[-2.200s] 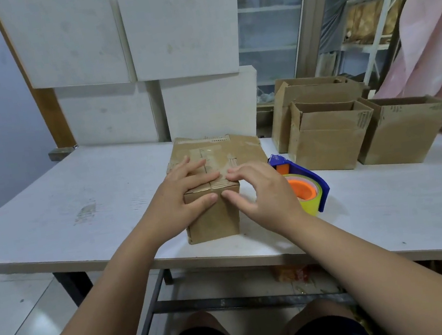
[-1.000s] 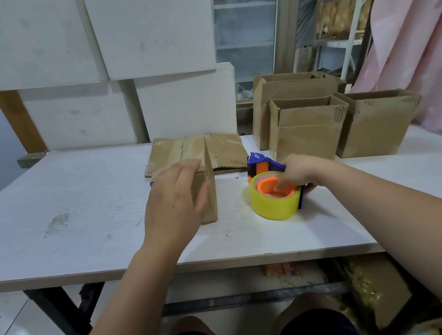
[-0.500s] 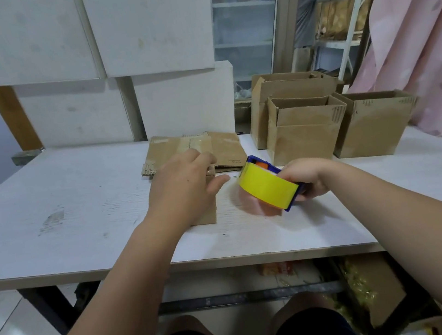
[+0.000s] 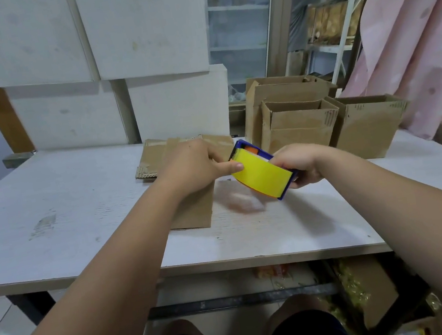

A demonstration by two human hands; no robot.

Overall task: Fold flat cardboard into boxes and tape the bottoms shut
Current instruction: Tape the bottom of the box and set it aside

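our right hand (image 4: pixel 298 165) grips the tape (image 4: pixel 261 177) just right of the box (image 4: pixel 195 214); our left hand (image 4: pixel 195 168) rests on it, fingers loose, thumb touching the tape.

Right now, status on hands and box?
Right hand grips tape dispenser, held above table. Left hand over folded box, thumb touching dispenser, grip unclear. Nothing blocking.

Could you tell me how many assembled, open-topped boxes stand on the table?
3, at the far right of the table: the back box, the middle box in front of it, and the right box beside them. Others may hide behind.
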